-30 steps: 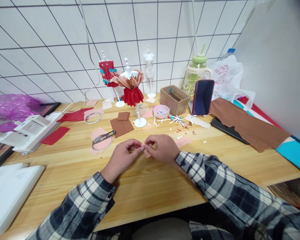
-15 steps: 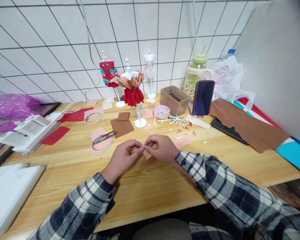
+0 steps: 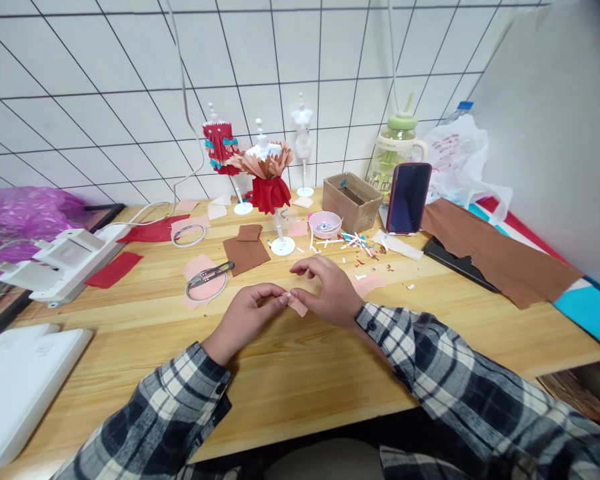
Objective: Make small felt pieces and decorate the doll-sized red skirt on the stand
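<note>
Between thumb and forefinger, my left hand (image 3: pixel 244 317) pinches a small piece of pink paper (image 3: pixel 299 306), which looks gathered at its top left. My right hand (image 3: pixel 333 291) is beside it with thumb and fingers apart; the thumb tip touches or nearly touches the paper. Left of my hands, thread snips (image 3: pixel 211 273) lie across a white ring (image 3: pixel 225 288) on a pink sheet. Beyond my hands stands a mini dress form (image 3: pixel 283 246) wearing a red skirt (image 3: pixel 269 194) and a brown and pink fringed paper top (image 3: pixel 265 161).
Brown paper pieces (image 3: pixel 247 257) lie left of the dress form's base. Farther back are a pink bowl (image 3: pixel 325 225), a cardboard box (image 3: pixel 353 203), paper scraps (image 3: pixel 360 241) and a propped phone (image 3: pixel 409 199). A power strip (image 3: pixel 75 267) sits left; brown paper (image 3: pixel 500 250) lies right.
My right forefinger has lifted away from the pink paper, opening the right hand's pinch. The left hand keeps its hold. The whole view has shifted slightly.
</note>
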A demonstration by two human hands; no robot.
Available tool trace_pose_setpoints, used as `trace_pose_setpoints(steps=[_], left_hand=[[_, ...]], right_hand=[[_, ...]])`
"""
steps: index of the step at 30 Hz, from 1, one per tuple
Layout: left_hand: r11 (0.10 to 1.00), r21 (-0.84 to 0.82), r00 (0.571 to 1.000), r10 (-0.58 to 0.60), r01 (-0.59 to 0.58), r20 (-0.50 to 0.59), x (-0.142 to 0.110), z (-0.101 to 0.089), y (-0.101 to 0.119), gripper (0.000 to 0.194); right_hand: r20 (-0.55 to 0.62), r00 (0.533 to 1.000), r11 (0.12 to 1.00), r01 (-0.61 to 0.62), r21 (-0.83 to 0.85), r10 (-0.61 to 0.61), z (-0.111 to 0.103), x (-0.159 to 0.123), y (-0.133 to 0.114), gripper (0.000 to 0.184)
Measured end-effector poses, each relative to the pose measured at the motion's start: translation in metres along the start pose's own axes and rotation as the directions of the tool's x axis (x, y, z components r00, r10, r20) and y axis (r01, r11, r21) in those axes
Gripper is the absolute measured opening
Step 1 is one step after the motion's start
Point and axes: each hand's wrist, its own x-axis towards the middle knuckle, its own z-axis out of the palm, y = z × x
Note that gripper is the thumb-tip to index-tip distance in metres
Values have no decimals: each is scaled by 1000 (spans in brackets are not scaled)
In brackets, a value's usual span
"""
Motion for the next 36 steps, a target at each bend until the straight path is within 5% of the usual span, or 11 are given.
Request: trace_pose_setpoints(steps=[3,12,21,30,36], left_hand=[[1000,-10,999,-7,7,-31,0,0,3,30],[983,-174,997,-68,62,-26,-3,1,4,26],[999,-29,1000,-14,14,14,-3,3,3,30],[1000,6,999,23,-22,-36,-2,6,5,27],[993,107,993,65,-54,-103,-4,8,7,23]], right_hand=[[9,988,970,151,-193,-152,-5,-2,-5,13],[147,956,878,291,-381,-253,-11,-4,-12,23],[199,979,926,107,-361,-35,-8,-6,-14,19],[287,949,777,279,-564,-133,-10,-10,-22,32],[208,977,857,149,-493,-50,-5,-9,-22,20]])
